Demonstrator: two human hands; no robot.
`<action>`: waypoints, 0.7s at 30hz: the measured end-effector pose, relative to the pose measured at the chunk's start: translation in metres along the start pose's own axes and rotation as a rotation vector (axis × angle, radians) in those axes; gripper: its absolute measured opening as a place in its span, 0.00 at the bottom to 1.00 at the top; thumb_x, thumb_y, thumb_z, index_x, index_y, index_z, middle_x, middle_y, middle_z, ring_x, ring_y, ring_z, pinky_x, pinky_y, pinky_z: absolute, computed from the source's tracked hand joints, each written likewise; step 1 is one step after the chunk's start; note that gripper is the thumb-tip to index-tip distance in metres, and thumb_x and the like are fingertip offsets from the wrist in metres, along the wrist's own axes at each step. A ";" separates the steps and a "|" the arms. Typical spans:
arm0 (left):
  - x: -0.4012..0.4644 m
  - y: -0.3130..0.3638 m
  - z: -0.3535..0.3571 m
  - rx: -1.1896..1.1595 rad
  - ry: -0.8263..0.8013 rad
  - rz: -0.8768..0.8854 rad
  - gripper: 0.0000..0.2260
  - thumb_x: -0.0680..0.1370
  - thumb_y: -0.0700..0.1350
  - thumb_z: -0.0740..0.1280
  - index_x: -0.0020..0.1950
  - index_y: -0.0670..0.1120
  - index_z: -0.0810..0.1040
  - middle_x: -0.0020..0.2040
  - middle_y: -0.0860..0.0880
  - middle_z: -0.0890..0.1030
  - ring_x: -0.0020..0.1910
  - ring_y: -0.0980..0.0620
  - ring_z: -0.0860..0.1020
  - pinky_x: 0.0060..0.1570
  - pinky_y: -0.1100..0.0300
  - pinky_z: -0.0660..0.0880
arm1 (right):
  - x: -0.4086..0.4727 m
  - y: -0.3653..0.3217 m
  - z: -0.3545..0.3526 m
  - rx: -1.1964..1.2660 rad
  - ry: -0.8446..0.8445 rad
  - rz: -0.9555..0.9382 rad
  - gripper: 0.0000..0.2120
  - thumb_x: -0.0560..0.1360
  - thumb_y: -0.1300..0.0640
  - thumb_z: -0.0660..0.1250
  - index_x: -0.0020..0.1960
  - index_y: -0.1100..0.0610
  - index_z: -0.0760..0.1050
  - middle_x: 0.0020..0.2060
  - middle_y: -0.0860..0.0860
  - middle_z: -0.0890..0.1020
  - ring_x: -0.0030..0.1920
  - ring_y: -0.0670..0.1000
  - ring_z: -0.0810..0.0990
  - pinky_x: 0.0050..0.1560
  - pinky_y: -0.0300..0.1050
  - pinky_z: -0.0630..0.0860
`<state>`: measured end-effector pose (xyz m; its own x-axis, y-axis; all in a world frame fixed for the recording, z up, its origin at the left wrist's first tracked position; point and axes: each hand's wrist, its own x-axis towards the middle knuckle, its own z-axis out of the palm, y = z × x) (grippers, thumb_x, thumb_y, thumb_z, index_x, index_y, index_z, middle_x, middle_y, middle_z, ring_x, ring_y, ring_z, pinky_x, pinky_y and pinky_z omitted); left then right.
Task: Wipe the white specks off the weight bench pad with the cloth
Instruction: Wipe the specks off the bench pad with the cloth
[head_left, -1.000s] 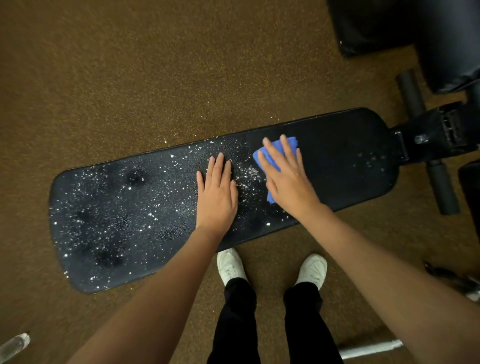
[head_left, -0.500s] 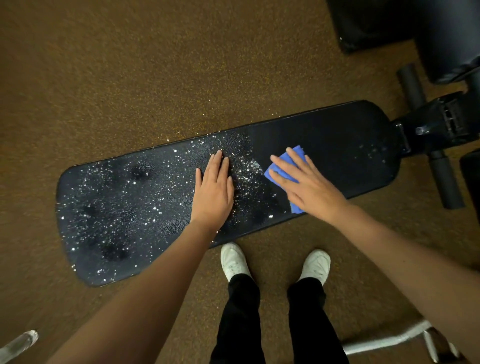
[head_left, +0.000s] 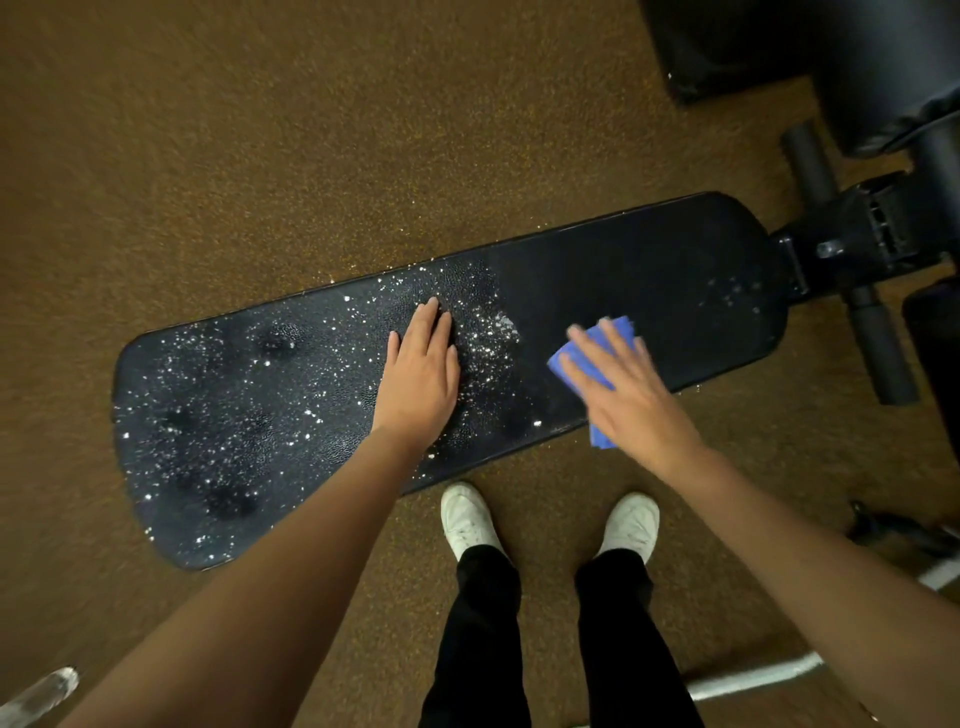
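The long black weight bench pad (head_left: 649, 270) lies across the brown floor. White specks (head_left: 249, 415) cover its left half, with a denser patch (head_left: 493, 338) near the middle; the right half is almost clean apart from a few faint specks (head_left: 735, 296). My left hand (head_left: 418, 374) rests flat on the pad, fingers together, holding nothing. My right hand (head_left: 623, 395) presses a folded blue cloth (head_left: 576, 358) onto the pad's near edge, slightly blurred. One corner of the cloth hangs over the edge.
The bench's black frame and foam rollers (head_left: 878, 343) stick out at the right. More dark padded equipment (head_left: 831, 52) stands at the top right. My white shoes (head_left: 467, 519) are close below the pad. A white bar (head_left: 753, 680) lies on the floor at the lower right.
My right hand has slid the cloth to the right and toward the pad's near edge, away from the speck patch. My left hand has stayed flat in place.
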<state>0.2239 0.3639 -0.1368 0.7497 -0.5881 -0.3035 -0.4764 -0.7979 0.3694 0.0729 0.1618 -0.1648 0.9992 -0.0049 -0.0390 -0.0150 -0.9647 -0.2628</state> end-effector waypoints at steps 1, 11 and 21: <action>0.000 -0.001 0.000 0.007 -0.004 0.002 0.21 0.82 0.45 0.49 0.74 0.41 0.56 0.77 0.47 0.53 0.75 0.50 0.49 0.73 0.50 0.46 | 0.001 0.005 -0.003 -0.013 0.020 0.112 0.29 0.68 0.67 0.70 0.68 0.60 0.68 0.72 0.60 0.63 0.72 0.66 0.55 0.67 0.66 0.54; 0.001 0.001 0.005 0.006 0.005 -0.003 0.20 0.82 0.44 0.50 0.74 0.40 0.58 0.76 0.45 0.54 0.75 0.48 0.51 0.72 0.47 0.47 | 0.013 -0.079 0.023 -0.016 0.035 0.152 0.27 0.70 0.61 0.65 0.69 0.59 0.68 0.72 0.58 0.65 0.72 0.66 0.59 0.68 0.66 0.55; 0.000 0.000 0.007 0.002 0.007 -0.004 0.21 0.82 0.44 0.50 0.74 0.40 0.57 0.76 0.45 0.53 0.75 0.49 0.49 0.72 0.47 0.47 | 0.003 -0.059 0.016 0.007 0.085 0.490 0.27 0.72 0.62 0.63 0.70 0.61 0.65 0.73 0.59 0.62 0.72 0.67 0.56 0.67 0.68 0.53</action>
<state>0.2209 0.3631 -0.1426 0.7548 -0.5842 -0.2983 -0.4746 -0.8003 0.3664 0.0759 0.2233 -0.1648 0.8739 -0.4794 -0.0808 -0.4839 -0.8416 -0.2401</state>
